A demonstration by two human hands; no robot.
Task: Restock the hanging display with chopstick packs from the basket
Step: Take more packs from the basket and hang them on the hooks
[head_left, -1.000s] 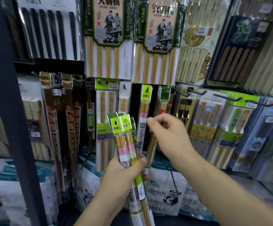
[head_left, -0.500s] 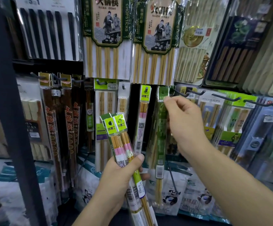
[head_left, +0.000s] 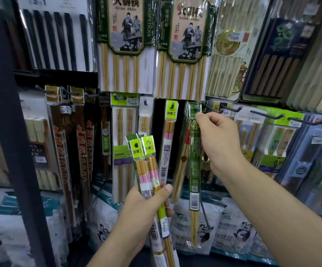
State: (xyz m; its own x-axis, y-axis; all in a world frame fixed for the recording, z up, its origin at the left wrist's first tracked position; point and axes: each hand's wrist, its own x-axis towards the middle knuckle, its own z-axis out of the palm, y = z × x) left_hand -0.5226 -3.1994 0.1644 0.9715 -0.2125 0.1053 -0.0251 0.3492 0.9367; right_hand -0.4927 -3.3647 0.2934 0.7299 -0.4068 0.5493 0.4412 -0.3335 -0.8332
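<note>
The display [head_left: 8, 132] is full of hanging chopstick packs. The right hand [head_left: 220, 143] is raised to the middle row, and its thumb and finger pinch the top of a green pack [head_left: 194, 160], just at a hook [head_left: 196, 108]. I cannot tell if the pack hangs on it. Lower, the left hand [head_left: 146, 207] grips a bundle [head_left: 145, 164] of packs with lime tops, nearly upright, in front of the display.

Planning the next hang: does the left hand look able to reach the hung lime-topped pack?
Probably yes: the left hand, gripping matching packs, sits below-left of that hung pack with nothing between; the right hand pinches a green pack further right.
</note>
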